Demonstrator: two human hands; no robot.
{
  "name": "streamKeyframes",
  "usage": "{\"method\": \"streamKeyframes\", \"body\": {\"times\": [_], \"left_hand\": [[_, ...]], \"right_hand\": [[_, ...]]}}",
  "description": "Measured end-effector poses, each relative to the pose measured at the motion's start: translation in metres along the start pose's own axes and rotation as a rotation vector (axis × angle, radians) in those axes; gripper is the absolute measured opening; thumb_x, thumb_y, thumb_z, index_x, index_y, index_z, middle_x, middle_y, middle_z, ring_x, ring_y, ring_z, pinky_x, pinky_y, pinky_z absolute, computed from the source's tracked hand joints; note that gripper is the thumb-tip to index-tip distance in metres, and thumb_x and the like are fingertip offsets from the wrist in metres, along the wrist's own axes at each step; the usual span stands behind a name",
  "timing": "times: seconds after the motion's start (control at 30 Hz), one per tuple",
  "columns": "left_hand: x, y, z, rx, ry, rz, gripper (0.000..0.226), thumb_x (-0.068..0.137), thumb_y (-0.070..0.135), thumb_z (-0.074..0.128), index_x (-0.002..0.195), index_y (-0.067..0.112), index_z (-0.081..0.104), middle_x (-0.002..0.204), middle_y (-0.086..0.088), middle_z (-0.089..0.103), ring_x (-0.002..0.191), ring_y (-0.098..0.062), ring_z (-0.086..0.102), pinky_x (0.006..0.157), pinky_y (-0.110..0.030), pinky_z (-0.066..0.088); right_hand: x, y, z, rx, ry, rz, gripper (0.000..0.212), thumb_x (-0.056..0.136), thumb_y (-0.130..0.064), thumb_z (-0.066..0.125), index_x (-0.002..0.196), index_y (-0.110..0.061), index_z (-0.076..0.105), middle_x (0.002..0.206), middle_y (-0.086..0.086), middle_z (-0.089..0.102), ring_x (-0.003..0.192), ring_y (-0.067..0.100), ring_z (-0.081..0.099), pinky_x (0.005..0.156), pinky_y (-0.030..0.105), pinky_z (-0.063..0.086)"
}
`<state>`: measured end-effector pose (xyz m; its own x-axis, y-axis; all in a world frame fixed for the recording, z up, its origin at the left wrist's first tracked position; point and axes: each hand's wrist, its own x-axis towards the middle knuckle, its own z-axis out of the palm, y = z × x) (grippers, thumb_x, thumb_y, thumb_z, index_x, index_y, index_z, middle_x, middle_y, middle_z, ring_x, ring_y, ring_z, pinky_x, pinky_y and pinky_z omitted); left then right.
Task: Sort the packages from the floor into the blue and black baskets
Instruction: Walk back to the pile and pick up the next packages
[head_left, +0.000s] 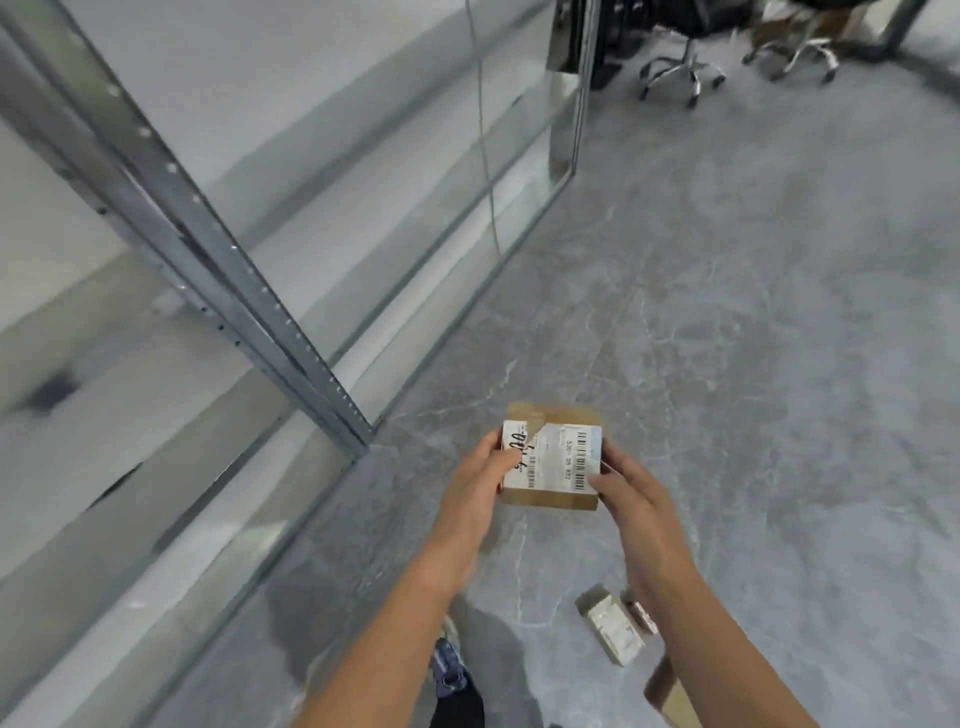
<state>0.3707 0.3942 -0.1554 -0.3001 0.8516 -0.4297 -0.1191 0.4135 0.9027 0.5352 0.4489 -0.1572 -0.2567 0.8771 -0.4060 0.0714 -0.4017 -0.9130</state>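
Box in hand: a small cardboard parcel (550, 457) with a white shipping label and barcode on its top face; I hold it out in front of me, above the grey floor (727, 312), flat side up.
Left hand: my left hand (478, 478) closes on the parcel's left edge, thumb laid over the label, fingers under and out of sight.
Right hand: my right hand (631, 491) closes on the right edge, thumb near the barcode; the two hands pinch the parcel between them.
Handling: I judge it light, since it sits easily in my fingertips; the card looks stiff and square-cornered, so it should not sag; the label and the tape look smooth and may be a little slippery.
Where to hold: the bare card at the two side edges, as now; one hand across the width would likely do.
Still on the floor: another small taped package (613, 626) lies below and just inside my right forearm; a brown carton (670, 693) lies nearer me, partly hidden by that arm.
Baskets: neither the blue nor the black one is in view; I cannot tell which way they lie.
Beside my left hand: a metal shelf upright (218, 260) stands off to the left.
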Motion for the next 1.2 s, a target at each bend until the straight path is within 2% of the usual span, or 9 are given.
{"method": "streamKeyframes", "body": {"times": [0.13, 0.2, 0.3, 0.43, 0.53, 0.63, 0.87, 1.07, 1.2], "left_hand": [[-0.065, 0.031, -0.044, -0.051, 0.131, 0.064, 0.035, 0.101, 0.034, 0.05, 0.134, 0.032, 0.064, 0.121, 0.005, 0.076, 0.115, -0.017, 0.07, 0.104, -0.041, 0.052], [-0.095, 0.038, -0.068, -0.065, 0.198, 0.08, 0.03, 0.108, 0.026, 0.047, 0.13, 0.034, 0.065, 0.118, 0.007, 0.077, 0.113, -0.014, 0.07, 0.1, -0.034, 0.053], [-0.141, 0.048, -0.103, -0.134, 0.307, 0.094, 0.026, 0.108, 0.024, 0.046, 0.116, 0.039, 0.066, 0.108, 0.014, 0.078, 0.096, 0.002, 0.071, 0.082, -0.017, 0.052], [-0.204, 0.047, -0.155, -0.182, 0.431, 0.122, 0.028, 0.108, 0.023, 0.047, 0.124, 0.033, 0.067, 0.111, 0.01, 0.078, 0.096, -0.002, 0.071, 0.081, -0.019, 0.053], [-0.251, 0.036, -0.198, -0.231, 0.54, 0.133, 0.028, 0.108, 0.025, 0.048, 0.126, 0.032, 0.068, 0.115, 0.007, 0.077, 0.103, -0.005, 0.071, 0.089, -0.026, 0.051], [-0.302, 0.022, -0.24, -0.272, 0.632, 0.144, 0.028, 0.107, 0.03, 0.049, 0.127, 0.035, 0.068, 0.121, 0.006, 0.075, 0.109, -0.008, 0.07, 0.092, -0.027, 0.05], [-0.423, -0.03, -0.324, -0.339, 0.836, 0.147, 0.027, 0.108, 0.025, 0.048, 0.124, 0.034, 0.067, 0.113, 0.011, 0.077, 0.102, -0.001, 0.071, 0.098, -0.031, 0.051], [-0.522, -0.083, -0.375, -0.406, 1.008, 0.171, 0.028, 0.108, 0.021, 0.047, 0.127, 0.027, 0.066, 0.114, 0.006, 0.078, 0.1, -0.004, 0.072, 0.083, -0.018, 0.055], [-0.573, -0.116, -0.397, -0.496, 1.174, 0.129, 0.029, 0.107, 0.019, 0.047, 0.124, 0.032, 0.067, 0.111, 0.007, 0.079, 0.098, -0.005, 0.073, 0.08, -0.02, 0.053]], "right_hand": [[-0.046, -0.04, 0.044, -0.045, -0.158, -0.072, 0.045, 0.101, 0.004, 0.049, 0.123, -0.03, 0.068, 0.106, -0.017, 0.079, 0.099, -0.006, 0.07, 0.077, 0.008, 0.05], [-0.068, -0.054, 0.069, -0.07, -0.232, -0.097, 0.045, 0.101, 0.003, 0.049, 0.124, -0.031, 0.067, 0.107, -0.017, 0.079, 0.1, -0.006, 0.069, 0.078, 0.008, 0.051], [-0.095, -0.065, 0.11, -0.104, -0.34, -0.122, 0.044, 0.102, 0.003, 0.05, 0.121, -0.032, 0.068, 0.107, -0.017, 0.079, 0.099, -0.006, 0.07, 0.078, 0.009, 0.051], [-0.136, -0.07, 0.17, -0.143, -0.474, -0.144, 0.047, 0.101, 0.004, 0.051, 0.121, -0.035, 0.067, 0.109, -0.017, 0.078, 0.101, -0.005, 0.07, 0.077, 0.009, 0.051], [-0.169, -0.068, 0.219, -0.178, -0.579, -0.147, 0.045, 0.1, 0.005, 0.052, 0.119, -0.032, 0.069, 0.109, -0.016, 0.079, 0.102, -0.004, 0.07, 0.079, 0.01, 0.051], [-0.209, -0.06, 0.27, -0.214, -0.687, -0.164, 0.044, 0.1, 0.004, 0.054, 0.12, -0.033, 0.07, 0.11, -0.015, 0.079, 0.107, 0.0, 0.07, 0.087, 0.02, 0.051], [-0.306, -0.021, 0.379, -0.312, -0.894, -0.18, 0.047, 0.098, 0.004, 0.054, 0.117, -0.036, 0.071, 0.111, -0.013, 0.079, 0.11, 0.006, 0.07, 0.101, 0.031, 0.05], [-0.394, 0.021, 0.456, -0.399, -1.081, -0.193, 0.045, 0.097, 0.003, 0.054, 0.115, -0.035, 0.071, 0.111, -0.011, 0.079, 0.11, 0.008, 0.071, 0.101, 0.031, 0.051], [-0.443, 0.046, 0.494, -0.497, -1.234, -0.175, 0.043, 0.1, -0.005, 0.054, 0.117, -0.04, 0.07, 0.114, -0.014, 0.078, 0.115, 0.008, 0.067, 0.099, 0.03, 0.05]]}}
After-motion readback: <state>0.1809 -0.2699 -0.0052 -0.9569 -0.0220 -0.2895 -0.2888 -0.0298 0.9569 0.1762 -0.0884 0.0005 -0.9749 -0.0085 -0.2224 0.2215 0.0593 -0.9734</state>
